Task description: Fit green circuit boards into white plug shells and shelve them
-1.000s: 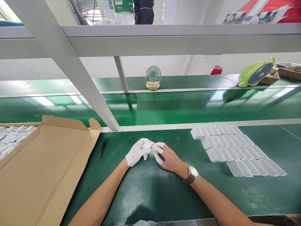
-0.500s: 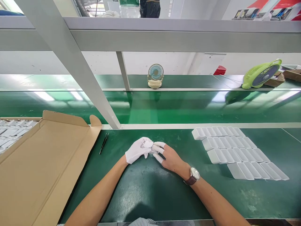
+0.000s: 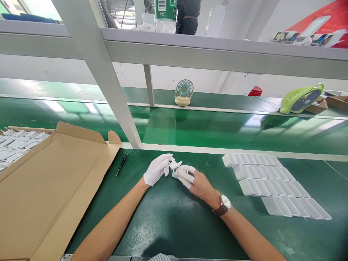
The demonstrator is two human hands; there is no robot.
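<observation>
My right hand [image 3: 199,185], with white covers on some fingers and a watch on the wrist, grips a small white plastic case [image 3: 176,174]. The case's flap-like lid [image 3: 175,165] stands raised, and a tiny red spot shows inside. My left hand [image 3: 158,169] wears a white glove. Its fingers are curved and apart at the left side of the lid; whether a fingertip touches it, I cannot tell. Black tweezers [image 3: 122,164] lie on the green table left of my hands. My right fingers hide part of the case.
An open cardboard box [image 3: 62,174] with several white parts [image 3: 20,145] is at the left. Several rows of white divided trays [image 3: 272,181] lie at the right. A slanted metal post [image 3: 108,83] rises ahead. Beyond are a small fan [image 3: 184,92] and a green fan [image 3: 300,98].
The left hand has come away from the case, leaving it in the right hand. The case's raised lid now shows plainly. The view has tilted slightly.
</observation>
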